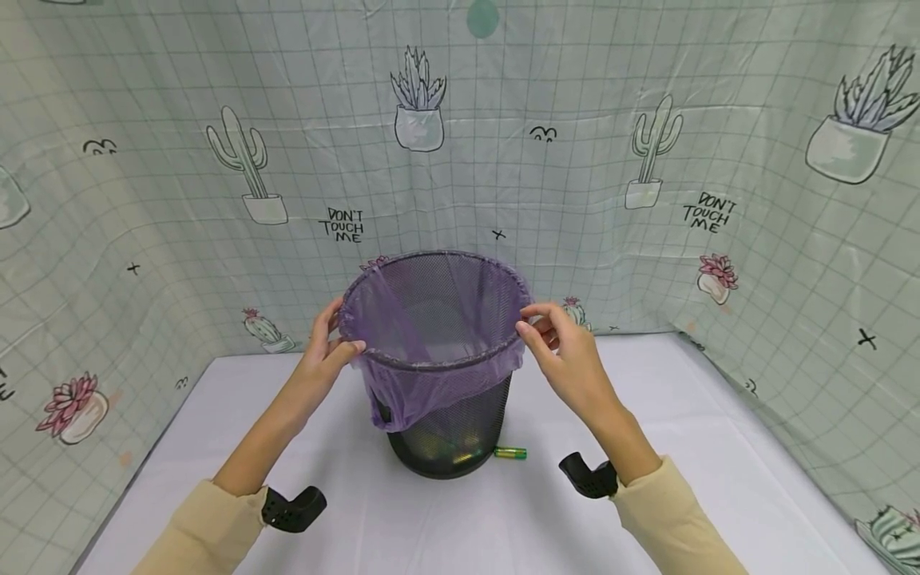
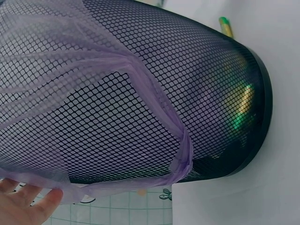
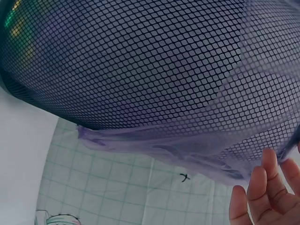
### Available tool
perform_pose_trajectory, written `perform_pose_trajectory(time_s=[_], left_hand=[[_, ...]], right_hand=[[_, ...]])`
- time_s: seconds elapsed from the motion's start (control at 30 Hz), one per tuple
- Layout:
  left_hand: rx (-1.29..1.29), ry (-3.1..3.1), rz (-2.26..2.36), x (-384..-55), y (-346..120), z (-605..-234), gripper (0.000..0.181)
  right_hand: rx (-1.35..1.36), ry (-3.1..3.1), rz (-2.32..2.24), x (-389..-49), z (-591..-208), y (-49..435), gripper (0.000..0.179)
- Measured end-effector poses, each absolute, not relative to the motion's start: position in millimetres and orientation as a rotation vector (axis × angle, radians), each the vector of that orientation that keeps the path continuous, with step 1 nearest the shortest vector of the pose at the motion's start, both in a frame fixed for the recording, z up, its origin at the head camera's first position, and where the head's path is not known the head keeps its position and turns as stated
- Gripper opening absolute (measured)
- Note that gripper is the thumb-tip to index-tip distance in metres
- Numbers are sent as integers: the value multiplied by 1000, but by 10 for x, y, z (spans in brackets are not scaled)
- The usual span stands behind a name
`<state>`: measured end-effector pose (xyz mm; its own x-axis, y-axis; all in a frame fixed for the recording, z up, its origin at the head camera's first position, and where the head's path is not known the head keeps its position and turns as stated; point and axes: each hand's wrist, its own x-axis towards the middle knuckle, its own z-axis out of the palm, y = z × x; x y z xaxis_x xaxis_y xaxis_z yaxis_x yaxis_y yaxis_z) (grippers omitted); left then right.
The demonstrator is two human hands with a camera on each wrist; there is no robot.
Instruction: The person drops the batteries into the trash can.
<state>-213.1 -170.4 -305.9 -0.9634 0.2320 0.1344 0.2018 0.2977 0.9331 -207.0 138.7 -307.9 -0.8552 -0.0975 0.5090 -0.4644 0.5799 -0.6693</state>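
Observation:
A black mesh trash can [image 1: 449,435] stands upright on the table. A thin purple trash bag [image 1: 410,391] lines it and is folded over the rim, hanging lower at the front left. My left hand [image 1: 327,343] holds the bag at the rim's left side, thumb on top and fingers outside. At the right side my right hand [image 1: 561,343] pinches the bag's edge at the rim between thumb and forefinger; its other fingers are bent in the right wrist view. Green and gold things [image 2: 243,108] show through the mesh near the bottom.
A green and gold battery [image 1: 511,453] lies on the white tabletop [image 1: 359,511], close to the can's base at the right. A cloth backdrop [image 1: 460,184] with a grid and cactus drawings surrounds the table at the back and sides.

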Motion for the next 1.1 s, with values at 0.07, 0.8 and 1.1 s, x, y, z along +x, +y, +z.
perform_pose_trajectory(time_s=[0.07,0.8,1.1], left_hand=[[418,2508,1795,-2130,-1706,-3058,74],[425,2507,1808,-2132,-1710,-3054,75],[412,2514,1785,-2128,-1711,-3060,74]], right_hand=[[444,-2394,1205,-2063,-3099,1395,28],[204,-2637,1267,-2028,-3810,1552,26],[182,-2730,1235,-2054,-4140,1606,26]])
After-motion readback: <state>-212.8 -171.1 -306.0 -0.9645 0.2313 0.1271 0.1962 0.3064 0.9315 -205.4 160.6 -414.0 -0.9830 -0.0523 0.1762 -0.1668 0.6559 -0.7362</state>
